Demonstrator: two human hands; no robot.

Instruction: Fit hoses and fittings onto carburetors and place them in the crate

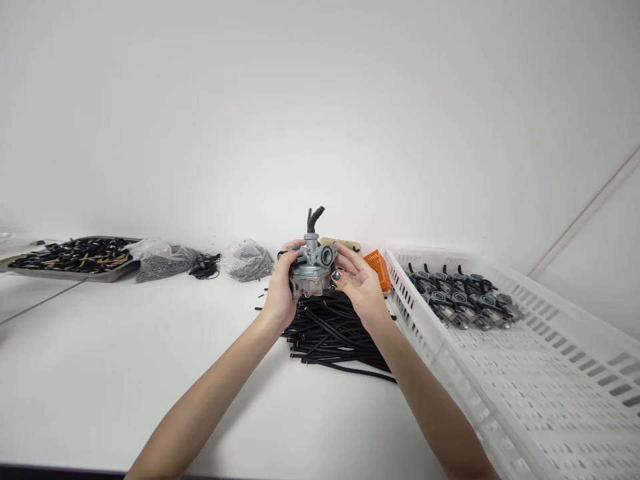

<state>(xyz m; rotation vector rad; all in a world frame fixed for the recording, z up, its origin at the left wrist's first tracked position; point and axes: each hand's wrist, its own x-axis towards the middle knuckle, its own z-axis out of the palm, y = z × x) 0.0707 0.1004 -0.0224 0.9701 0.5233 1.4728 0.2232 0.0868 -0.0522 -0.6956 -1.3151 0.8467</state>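
A grey metal carburetor [312, 267] with a black rubber boot on top is held up in front of me, upright. My left hand [283, 287] wraps round its left side, fingers partly hidden behind it. On the other side, my right hand [359, 283] grips it with the thumb near the lower body and the fingers by the round flanged opening. Below and behind the hands lies a pile of black rubber hoses [340, 333] on the white table [125, 387].
To the right, a white plastic crate [500, 393] holds several carburetors [460, 300] at its far end. An orange basket [379, 270] stands beside it. Along the wall sit bags of small parts [247, 260], a black coil [204, 265] and a metal tray [115, 272] of black pieces.
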